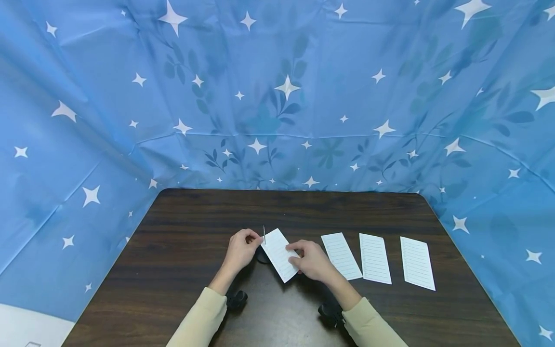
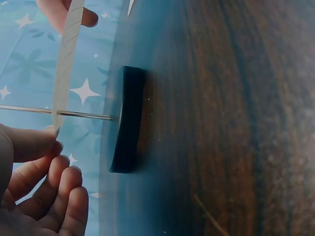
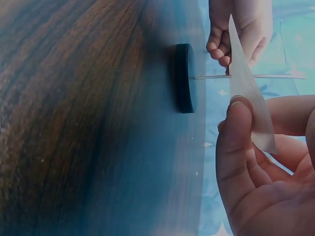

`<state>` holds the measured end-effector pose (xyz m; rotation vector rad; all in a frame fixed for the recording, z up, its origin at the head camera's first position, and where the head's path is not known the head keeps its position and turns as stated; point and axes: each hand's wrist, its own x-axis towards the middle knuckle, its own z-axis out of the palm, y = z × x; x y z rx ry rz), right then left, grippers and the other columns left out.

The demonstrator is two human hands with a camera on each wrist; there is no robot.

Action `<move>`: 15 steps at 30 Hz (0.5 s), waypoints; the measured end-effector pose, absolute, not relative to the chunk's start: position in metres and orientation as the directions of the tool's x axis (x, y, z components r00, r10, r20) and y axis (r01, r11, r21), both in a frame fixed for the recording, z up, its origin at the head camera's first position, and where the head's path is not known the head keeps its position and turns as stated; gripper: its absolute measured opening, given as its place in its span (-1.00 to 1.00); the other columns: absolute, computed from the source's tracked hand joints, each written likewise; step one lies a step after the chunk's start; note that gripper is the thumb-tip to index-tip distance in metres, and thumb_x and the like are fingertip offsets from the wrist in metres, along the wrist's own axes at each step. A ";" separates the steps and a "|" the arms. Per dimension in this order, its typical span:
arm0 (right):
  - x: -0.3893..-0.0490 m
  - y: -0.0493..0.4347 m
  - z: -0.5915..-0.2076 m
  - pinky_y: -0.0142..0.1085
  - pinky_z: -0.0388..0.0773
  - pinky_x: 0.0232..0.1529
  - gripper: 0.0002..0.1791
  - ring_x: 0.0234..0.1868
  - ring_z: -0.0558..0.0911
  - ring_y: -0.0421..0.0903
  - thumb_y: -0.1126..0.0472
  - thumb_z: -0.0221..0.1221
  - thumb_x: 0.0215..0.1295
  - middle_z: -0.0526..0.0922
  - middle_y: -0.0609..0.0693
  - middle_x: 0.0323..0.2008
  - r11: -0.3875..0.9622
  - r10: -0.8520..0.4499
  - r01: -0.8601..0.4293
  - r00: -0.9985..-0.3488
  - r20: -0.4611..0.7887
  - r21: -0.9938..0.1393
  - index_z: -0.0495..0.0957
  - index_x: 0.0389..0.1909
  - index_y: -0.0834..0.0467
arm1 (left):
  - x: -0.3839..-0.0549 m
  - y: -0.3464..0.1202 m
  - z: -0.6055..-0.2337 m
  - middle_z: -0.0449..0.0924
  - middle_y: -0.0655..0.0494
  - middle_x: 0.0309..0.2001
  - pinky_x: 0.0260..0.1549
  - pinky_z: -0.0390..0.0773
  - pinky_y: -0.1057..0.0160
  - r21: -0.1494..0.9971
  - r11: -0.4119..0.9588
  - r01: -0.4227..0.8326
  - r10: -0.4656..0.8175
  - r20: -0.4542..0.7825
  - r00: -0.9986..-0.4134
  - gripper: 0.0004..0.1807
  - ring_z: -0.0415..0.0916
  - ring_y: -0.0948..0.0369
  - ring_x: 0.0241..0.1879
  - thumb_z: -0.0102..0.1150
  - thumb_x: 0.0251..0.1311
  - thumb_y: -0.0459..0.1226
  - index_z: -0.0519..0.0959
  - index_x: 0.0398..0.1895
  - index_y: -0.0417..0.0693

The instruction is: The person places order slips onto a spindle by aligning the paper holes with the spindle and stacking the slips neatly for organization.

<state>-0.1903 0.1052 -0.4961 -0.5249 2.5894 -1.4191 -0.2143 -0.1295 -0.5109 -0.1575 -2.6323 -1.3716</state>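
A lined white paper slip point(image 1: 279, 253) sits partway down the thin metal rod of a bill spike point(image 1: 264, 233), above its round black base point(image 2: 129, 120). In the left wrist view the rod passes through the paper point(image 2: 68, 59) close to its corner. My left hand point(image 1: 241, 249) pinches that corner between thumb and forefinger, right beside the rod. On the opposite edge, my right hand point(image 1: 313, 260) grips the slip with its thumb point(image 3: 235, 128) on one face and fingers on the other. The sheet partly hides the base in the head view.
Three more lined slips lie in a row to the right: a near one point(image 1: 341, 255), a middle one point(image 1: 375, 259) and a far one point(image 1: 417, 262). They rest on a dark wood table point(image 1: 173, 270). A blue star-patterned curtain point(image 1: 277, 111) hangs behind it.
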 end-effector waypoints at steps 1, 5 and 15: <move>-0.190 0.105 -0.496 -0.32 0.54 -0.57 -0.68 -0.66 0.57 -0.14 0.43 0.29 0.26 0.62 0.11 -0.18 0.499 -0.374 -0.235 -0.927 0.037 -0.834 0.66 0.05 0.32 | -0.214 -0.129 -0.512 0.54 0.14 -0.43 -0.37 0.45 0.23 0.797 0.580 0.170 0.019 0.196 -0.981 -0.89 0.42 0.24 -0.45 0.33 0.29 -0.30 0.67 -0.40 -0.09; -0.189 0.105 -0.496 -0.30 0.52 -0.59 -0.67 -0.66 0.53 -0.16 0.46 0.27 0.25 0.60 0.09 -0.26 0.511 -0.397 -0.243 -0.918 0.024 -0.824 0.65 0.05 0.36 | -0.214 -0.128 -0.513 0.53 0.13 -0.43 -0.38 0.46 0.21 0.780 0.605 0.162 0.027 0.183 -0.983 -0.88 0.42 0.24 -0.46 0.33 0.29 -0.30 0.66 -0.42 -0.09; -0.188 0.104 -0.502 -0.31 0.49 -0.61 -0.66 -0.68 0.52 -0.20 0.46 0.26 0.24 0.56 0.07 -0.31 0.571 -0.420 -0.251 -0.908 -0.015 -0.781 0.63 0.06 0.38 | -0.216 -0.127 -0.518 0.51 0.17 -0.50 -0.45 0.43 0.21 0.749 0.655 0.105 0.039 0.105 -0.994 -0.85 0.39 0.23 -0.51 0.32 0.28 -0.32 0.65 -0.47 -0.04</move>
